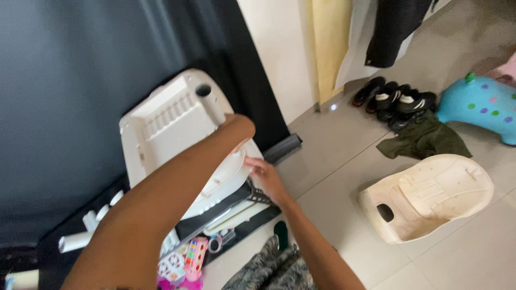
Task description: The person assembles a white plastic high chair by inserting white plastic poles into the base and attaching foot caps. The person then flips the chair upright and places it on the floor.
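Note:
A white plastic tray-like part (166, 123) with ribbed underside and a round hole leans against a dark curtain at the left. My left hand (236, 129) reaches across it and rests on its right edge; the fingers are hidden behind the wrist. My right hand (266, 177) touches the rounded white rim of the part from the right, fingers closed on the edge. Under the part lie black and white flat pieces (236, 209).
A cream plastic seat shell (430, 196) lies on the tiled floor at the right. Behind it are a green cloth (424, 139), dark shoes (395, 99) and a blue spotted ride-on toy (478, 104). Colourful toys (185, 263) and white tubes (88, 231) sit at the bottom left.

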